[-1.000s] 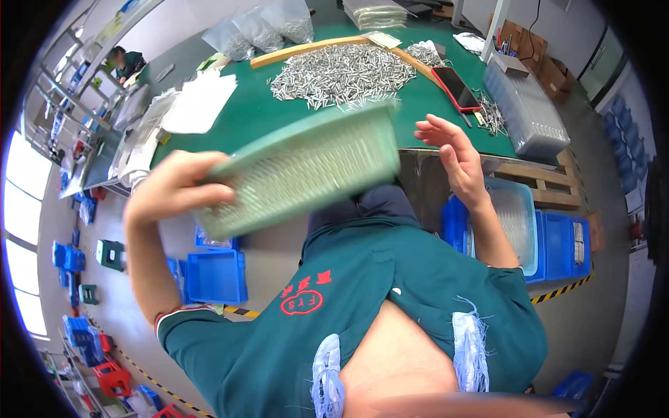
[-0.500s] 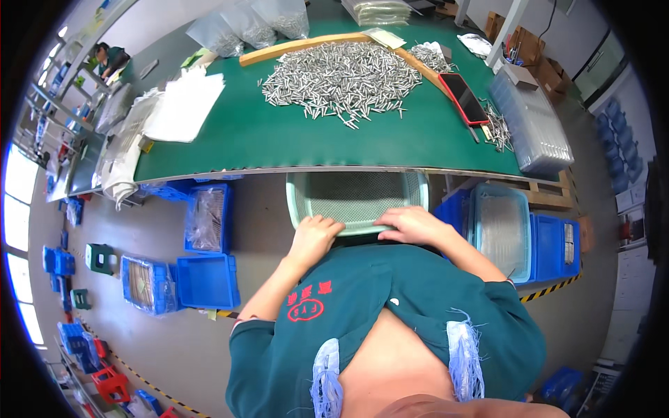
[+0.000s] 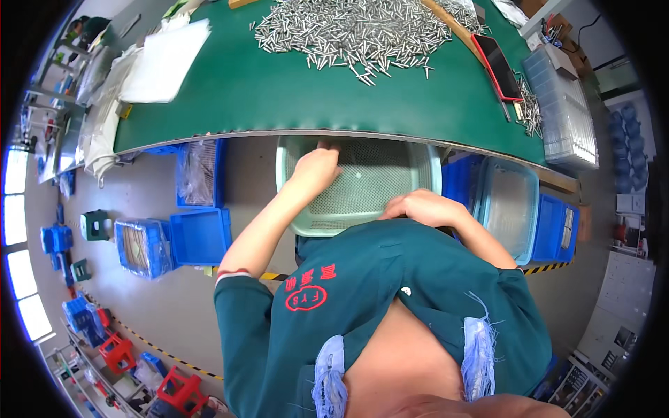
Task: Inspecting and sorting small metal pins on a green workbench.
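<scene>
A pale green mesh basket [image 3: 366,177] sits under the front edge of the green table, close against my body. My left hand [image 3: 317,171] reaches over its left part, its fingers stretched toward the far side, with nothing visible in them. My right hand [image 3: 426,208] rests at the near right rim, fingers curled over it; part of the grip is hidden. On the table [image 3: 279,104] lies a large heap of small silvery metal pins [image 3: 355,35], beyond both hands.
A red-edged phone [image 3: 498,67] lies right of the pins beside a wooden strip [image 3: 453,22]. Stacked clear trays [image 3: 561,104] stand at the table's right end, white sheets [image 3: 165,59] at the left. Blue crates [image 3: 202,237] are on the floor left, more crates [image 3: 554,226] right.
My left hand has left the near rim and moved forward into the basket. My right hand stays near the rim. The basket sits closer to my body, and the view has tilted downward.
</scene>
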The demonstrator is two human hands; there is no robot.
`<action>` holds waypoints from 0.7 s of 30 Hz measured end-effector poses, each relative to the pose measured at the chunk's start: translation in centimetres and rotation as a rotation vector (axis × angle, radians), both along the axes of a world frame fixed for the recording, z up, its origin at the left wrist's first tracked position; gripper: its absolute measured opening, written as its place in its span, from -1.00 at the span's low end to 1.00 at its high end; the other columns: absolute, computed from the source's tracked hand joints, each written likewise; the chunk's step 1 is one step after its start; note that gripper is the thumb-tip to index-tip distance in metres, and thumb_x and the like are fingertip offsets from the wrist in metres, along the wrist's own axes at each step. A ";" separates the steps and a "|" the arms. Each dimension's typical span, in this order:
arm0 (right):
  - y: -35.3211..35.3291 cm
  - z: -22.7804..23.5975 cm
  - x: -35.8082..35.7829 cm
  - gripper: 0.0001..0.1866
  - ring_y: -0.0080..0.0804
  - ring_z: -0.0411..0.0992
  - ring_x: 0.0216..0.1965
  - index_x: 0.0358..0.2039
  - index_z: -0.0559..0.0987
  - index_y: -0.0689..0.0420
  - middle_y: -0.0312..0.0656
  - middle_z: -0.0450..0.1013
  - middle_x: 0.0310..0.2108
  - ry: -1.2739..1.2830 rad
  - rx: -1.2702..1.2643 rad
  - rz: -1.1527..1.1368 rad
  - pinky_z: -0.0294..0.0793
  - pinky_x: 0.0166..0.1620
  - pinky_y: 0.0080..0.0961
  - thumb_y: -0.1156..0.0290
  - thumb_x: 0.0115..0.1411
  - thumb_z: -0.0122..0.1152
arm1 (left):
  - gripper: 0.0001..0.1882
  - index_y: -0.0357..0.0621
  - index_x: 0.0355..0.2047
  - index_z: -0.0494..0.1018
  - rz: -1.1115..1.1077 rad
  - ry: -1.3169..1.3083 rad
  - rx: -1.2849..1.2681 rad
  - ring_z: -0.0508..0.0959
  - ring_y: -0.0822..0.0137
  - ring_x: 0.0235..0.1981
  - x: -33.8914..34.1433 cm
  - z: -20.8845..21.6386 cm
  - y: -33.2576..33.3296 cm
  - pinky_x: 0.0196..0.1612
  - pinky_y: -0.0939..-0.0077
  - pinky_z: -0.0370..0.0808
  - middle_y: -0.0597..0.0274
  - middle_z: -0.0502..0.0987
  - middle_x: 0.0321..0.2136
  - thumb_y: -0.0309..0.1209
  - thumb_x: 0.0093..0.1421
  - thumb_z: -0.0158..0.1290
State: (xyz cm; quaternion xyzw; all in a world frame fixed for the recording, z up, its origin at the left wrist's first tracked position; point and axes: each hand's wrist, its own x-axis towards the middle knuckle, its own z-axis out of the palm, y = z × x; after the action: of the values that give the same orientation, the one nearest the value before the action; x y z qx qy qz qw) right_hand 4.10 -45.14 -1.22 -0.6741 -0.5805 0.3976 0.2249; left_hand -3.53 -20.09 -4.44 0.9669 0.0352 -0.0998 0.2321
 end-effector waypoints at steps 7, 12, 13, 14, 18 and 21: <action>0.7 -1.2 0.0 -0.65 -0.06 0.50 -0.25 -0.24 0.64 0.01 -0.12 0.56 -0.32 0.050 -0.151 -0.060 0.46 -0.19 -0.28 0.06 0.24 0.03 | -0.87 -0.20 -0.35 0.44 -0.132 -0.080 0.066 0.55 -0.08 -0.32 -0.1 -4.4 -1.7 -0.26 0.11 0.51 -0.10 0.51 -0.38 -0.46 0.10 -0.05; 1.5 1.6 0.7 -0.68 -0.08 0.51 -0.24 -0.17 0.61 0.00 -0.13 0.56 -0.30 0.046 -0.150 -0.122 0.47 -0.17 -0.25 0.09 0.24 0.05 | -0.77 -0.16 -0.22 0.45 -0.182 0.058 -0.202 0.55 0.07 -0.20 -2.8 0.3 -4.2 -0.16 0.23 0.51 0.02 0.52 -0.28 -0.38 0.11 0.04; 1.8 3.1 1.2 -0.70 -0.16 0.53 -0.27 -0.16 0.61 0.02 -0.14 0.57 -0.30 0.072 -0.065 -0.142 0.48 -0.19 -0.33 0.14 0.23 0.09 | -0.75 -0.16 -0.20 0.46 -0.268 0.166 -0.275 0.55 0.08 -0.21 -2.7 1.5 -3.5 -0.15 0.25 0.51 0.02 0.52 -0.28 -0.34 0.12 0.06; 2.0 4.6 2.0 -0.73 -0.23 0.54 -0.29 -0.16 0.61 0.04 -0.15 0.57 -0.29 0.100 0.017 -0.168 0.50 -0.20 -0.41 0.19 0.23 0.13 | -0.72 -0.16 -0.18 0.47 -0.359 0.276 -0.350 0.56 0.10 -0.21 -2.1 4.1 -2.7 -0.15 0.28 0.51 0.02 0.53 -0.28 -0.29 0.13 0.09; 3.4 7.0 5.3 -0.85 -0.60 0.48 -0.37 -0.27 0.59 0.21 -0.24 0.52 -0.40 0.269 0.329 -0.617 0.47 -0.30 -0.62 0.43 0.18 0.21 | -0.78 -0.16 -0.16 0.49 -0.197 -0.034 -0.676 0.58 0.20 -0.26 1.7 11.3 -0.1 -0.21 0.35 0.49 0.07 0.55 -0.28 -0.38 0.20 0.03; 6.6 6.1 7.6 -0.78 -0.32 0.51 -0.38 -0.23 0.54 0.11 -0.21 0.48 -0.38 -0.306 0.328 -0.697 0.48 -0.32 -0.42 0.30 0.15 0.21 | -0.76 -0.14 -0.17 0.48 0.008 -0.373 -0.273 0.54 0.16 -0.36 6.1 9.8 1.0 -0.26 0.39 0.49 0.11 0.47 -0.35 -0.45 0.12 0.11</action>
State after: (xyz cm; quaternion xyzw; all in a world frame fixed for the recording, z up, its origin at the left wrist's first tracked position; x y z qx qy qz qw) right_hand 11.66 -38.59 4.91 -0.8369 -0.3998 0.0950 0.3616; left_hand 2.54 -19.04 5.34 0.9281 -0.0181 0.0779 0.3637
